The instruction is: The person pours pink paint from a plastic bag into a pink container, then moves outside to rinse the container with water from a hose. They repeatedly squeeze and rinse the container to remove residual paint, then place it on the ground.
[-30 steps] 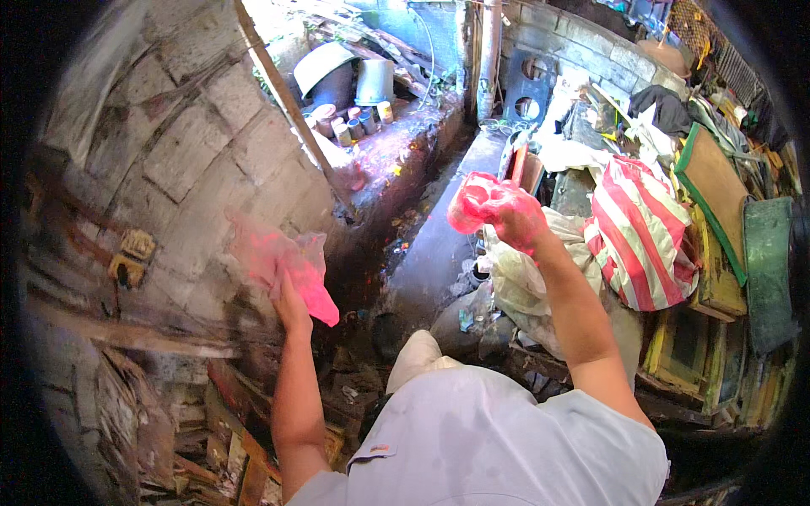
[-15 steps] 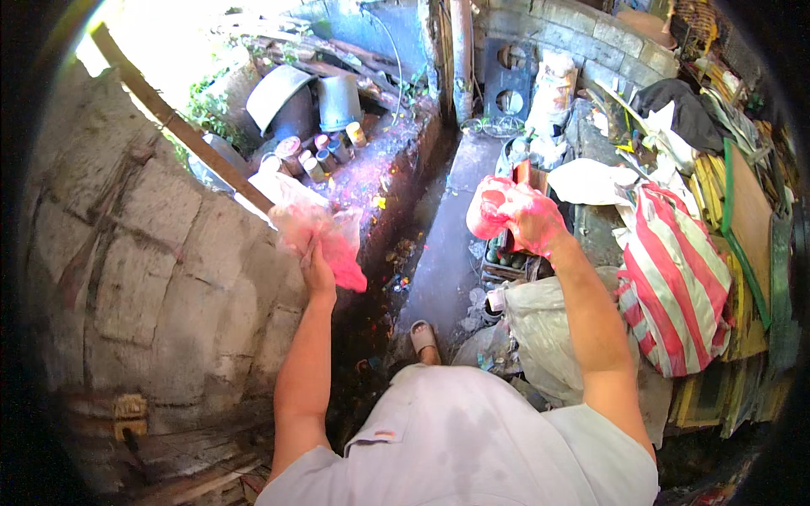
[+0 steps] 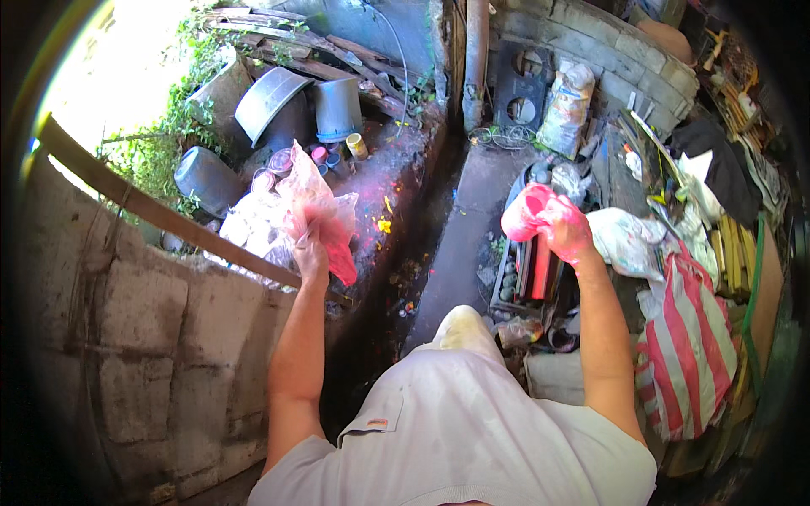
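Note:
My left hand [image 3: 311, 260] is closed round the gathered lower part of a thin plastic bag [image 3: 312, 198], see-through and stained pink; the bag flares out above and to the right of my fingers. Out to the right, my right hand [image 3: 567, 229], smeared with bright pink, grips a rounded pink container [image 3: 525, 212], whose exact kind I cannot make out. Below that container, a crate [image 3: 504, 282] holds dark round things and a long red piece [image 3: 540, 270]. Beyond the bag, several small paint-stained cans [image 3: 357, 147] stand on the ground.
A low block wall [image 3: 143, 337] with a wooden beam [image 3: 169, 221] lies to the left. A grey bucket [image 3: 338, 110] and a basin [image 3: 268, 103] stand at the back. A dark gutter [image 3: 413, 244] runs beside a concrete path [image 3: 460, 228]. A red-and-white striped sack [image 3: 688, 346] bulges at right.
My view has shifted forward along the path. My right hand, with the pink container, is a little farther right; the plastic bag in my left hand now stands higher. A knee shows where a sandalled foot was.

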The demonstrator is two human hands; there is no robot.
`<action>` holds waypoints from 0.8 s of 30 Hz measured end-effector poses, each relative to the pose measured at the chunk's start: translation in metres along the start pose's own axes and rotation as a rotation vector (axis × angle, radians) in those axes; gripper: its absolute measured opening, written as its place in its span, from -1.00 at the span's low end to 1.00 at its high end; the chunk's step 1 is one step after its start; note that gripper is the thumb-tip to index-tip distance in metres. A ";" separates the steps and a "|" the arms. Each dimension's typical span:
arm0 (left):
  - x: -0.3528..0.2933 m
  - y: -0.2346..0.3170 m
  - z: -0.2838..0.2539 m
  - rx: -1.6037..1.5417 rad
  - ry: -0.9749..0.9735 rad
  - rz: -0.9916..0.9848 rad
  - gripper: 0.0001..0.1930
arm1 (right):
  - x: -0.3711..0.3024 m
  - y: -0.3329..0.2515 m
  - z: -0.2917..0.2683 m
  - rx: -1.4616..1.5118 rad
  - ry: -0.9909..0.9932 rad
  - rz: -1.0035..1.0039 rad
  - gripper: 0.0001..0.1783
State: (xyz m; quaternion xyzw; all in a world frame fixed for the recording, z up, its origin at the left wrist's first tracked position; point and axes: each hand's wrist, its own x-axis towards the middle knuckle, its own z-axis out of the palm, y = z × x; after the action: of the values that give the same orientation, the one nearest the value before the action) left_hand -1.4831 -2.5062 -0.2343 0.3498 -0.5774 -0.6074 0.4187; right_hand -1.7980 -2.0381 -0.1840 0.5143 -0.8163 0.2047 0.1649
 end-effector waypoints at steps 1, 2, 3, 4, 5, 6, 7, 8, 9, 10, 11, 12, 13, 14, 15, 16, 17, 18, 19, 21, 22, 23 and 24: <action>0.014 0.000 0.010 -0.033 -0.013 -0.024 -0.67 | 0.009 0.017 0.004 -0.008 0.025 0.013 -0.77; 0.027 -0.003 0.020 -0.067 -0.022 -0.050 -0.65 | 0.021 0.029 0.009 -0.016 0.046 0.023 -0.77; 0.042 -0.005 0.033 -0.082 0.005 -0.050 -0.64 | 0.041 0.033 0.001 0.001 -0.016 0.117 -0.73; 0.058 -0.008 0.047 -0.097 0.033 -0.050 -0.63 | 0.050 0.059 0.017 0.000 0.017 0.092 -0.71; 0.075 -0.013 0.059 -0.111 0.064 -0.049 -0.62 | 0.069 0.071 0.020 -0.014 -0.037 0.124 -0.71; 0.093 -0.024 0.069 -0.131 0.069 -0.059 -0.60 | 0.088 0.085 0.023 -0.030 -0.090 0.155 -0.71; 0.113 -0.035 0.080 -0.150 0.074 -0.067 -0.59 | 0.106 0.107 0.034 -0.004 -0.094 0.129 -0.73; 0.132 -0.038 0.098 -0.165 0.070 -0.076 -0.58 | 0.125 0.124 0.042 -0.003 -0.097 0.139 -0.74; 0.146 -0.043 0.117 -0.139 0.111 -0.068 -0.59 | 0.143 0.141 0.050 -0.002 -0.100 0.149 -0.75; 0.155 -0.050 0.137 -0.113 0.151 -0.060 -0.60 | 0.162 0.158 0.059 -0.001 -0.103 0.159 -0.77; 0.169 -0.050 0.162 -0.084 0.181 -0.052 -0.61 | 0.178 0.175 0.069 -0.010 -0.095 0.176 -0.81; 0.179 -0.045 0.184 -0.013 0.167 -0.020 -0.63 | 0.192 0.192 0.079 -0.011 -0.098 0.170 -0.81; 0.190 -0.039 0.206 0.057 0.152 0.012 -0.64 | 0.206 0.209 0.091 -0.012 -0.100 0.165 -0.80; 0.203 -0.034 0.224 0.113 0.151 0.053 -0.66 | 0.229 0.226 0.096 -0.019 -0.095 0.138 -0.80; 0.225 -0.047 0.231 0.109 0.101 -0.040 -0.73 | 0.249 0.239 0.101 -0.049 -0.120 0.082 -0.79; 0.245 -0.052 0.249 0.085 0.105 -0.002 -0.73 | 0.270 0.253 0.105 -0.016 -0.127 0.069 -0.77; 0.260 -0.060 0.266 0.067 0.108 0.020 -0.74 | 0.290 0.260 0.109 0.014 -0.097 0.069 -0.76; 0.275 -0.063 0.282 0.050 0.109 0.045 -0.74 | 0.309 0.267 0.113 0.046 -0.064 0.072 -0.75; 0.289 -0.067 0.298 0.074 0.098 -0.009 -0.71 | 0.328 0.275 0.118 0.032 -0.072 -0.003 -0.74; 0.314 -0.069 0.338 0.079 0.080 0.069 -0.72 | 0.367 0.295 0.134 0.005 -0.075 -0.149 -0.73; 0.327 -0.070 0.355 0.082 0.072 0.106 -0.73 | 0.385 0.301 0.143 0.027 -0.061 -0.145 -0.75; 0.348 -0.095 0.343 0.140 0.089 0.106 -0.71 | 0.406 0.298 0.156 0.071 -0.047 -0.158 -0.78; 0.364 -0.096 0.357 0.193 0.099 0.064 -0.71 | 0.420 0.302 0.160 0.086 -0.022 -0.148 -0.80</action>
State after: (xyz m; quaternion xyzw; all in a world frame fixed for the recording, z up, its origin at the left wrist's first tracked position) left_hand -1.9650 -2.6945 -0.2765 0.3993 -0.6228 -0.5173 0.4302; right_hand -2.2566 -2.3264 -0.1703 0.5820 -0.7684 0.2210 0.1483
